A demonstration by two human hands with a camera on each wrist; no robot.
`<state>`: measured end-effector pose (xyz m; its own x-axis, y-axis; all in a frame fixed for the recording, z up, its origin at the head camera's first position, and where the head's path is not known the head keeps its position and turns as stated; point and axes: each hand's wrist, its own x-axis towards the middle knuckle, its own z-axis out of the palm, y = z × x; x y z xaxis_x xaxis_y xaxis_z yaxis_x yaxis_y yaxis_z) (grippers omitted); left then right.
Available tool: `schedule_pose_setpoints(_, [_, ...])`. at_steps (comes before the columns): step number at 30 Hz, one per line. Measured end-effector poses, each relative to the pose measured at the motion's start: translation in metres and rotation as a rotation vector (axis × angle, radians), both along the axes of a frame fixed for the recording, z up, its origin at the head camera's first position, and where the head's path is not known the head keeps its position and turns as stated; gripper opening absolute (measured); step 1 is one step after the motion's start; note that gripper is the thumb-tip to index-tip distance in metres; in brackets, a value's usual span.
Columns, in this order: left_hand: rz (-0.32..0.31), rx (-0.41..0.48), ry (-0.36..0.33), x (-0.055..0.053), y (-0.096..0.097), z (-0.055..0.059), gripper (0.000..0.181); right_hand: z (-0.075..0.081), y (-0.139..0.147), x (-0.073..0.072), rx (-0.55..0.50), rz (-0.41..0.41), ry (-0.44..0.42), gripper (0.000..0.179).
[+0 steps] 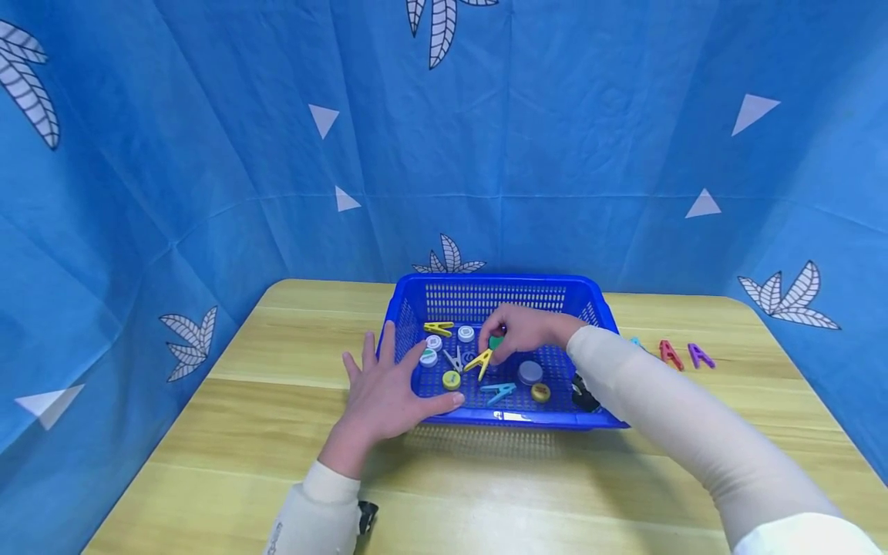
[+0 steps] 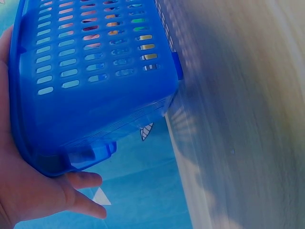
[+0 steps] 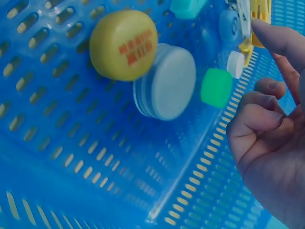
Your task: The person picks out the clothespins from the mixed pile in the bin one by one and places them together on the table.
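In the head view, my right hand (image 1: pixel 523 331) reaches into a blue basket (image 1: pixel 499 418) and pinches a yellow clothespin (image 1: pixel 479 362) by one end. That clothespin (image 3: pixel 261 19) shows at the fingertips in the right wrist view. A green cap (image 1: pixel 496 341) lies just beyond the fingers. My left hand (image 1: pixel 385 393) rests on the basket's left front corner with fingers spread; in the left wrist view it lies along the rim. Inside the basket are another yellow clothespin (image 1: pixel 438 328), a light blue clothespin (image 1: pixel 498 391) and a grey clothespin (image 1: pixel 454 359).
Bottle caps lie about the basket floor: a grey cap (image 1: pixel 530 373), a gold cap (image 1: pixel 540 393), a yellow cap (image 1: pixel 452 380) and several white ones. On the wooden table (image 1: pixel 291 354), right of the basket, are a red clothespin (image 1: pixel 671 354), a purple clothespin (image 1: pixel 701 354) and a part-hidden blue one.
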<state>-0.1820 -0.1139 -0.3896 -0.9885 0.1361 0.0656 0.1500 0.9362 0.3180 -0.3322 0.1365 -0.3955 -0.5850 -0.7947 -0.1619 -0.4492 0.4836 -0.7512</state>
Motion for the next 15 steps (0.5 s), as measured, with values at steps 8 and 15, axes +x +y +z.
schedule_pose_setpoints(8, [-0.01,-0.013,0.011,-0.001,0.0,-0.001,0.113,0.014,0.009,-0.001,-0.008,-0.009,-0.003,0.014])
schedule_pose_setpoints(15, [-0.014,-0.013,0.017,0.0,0.0,0.001,0.113,0.023,0.014,-0.002,-0.003,-0.023,0.001,0.014])
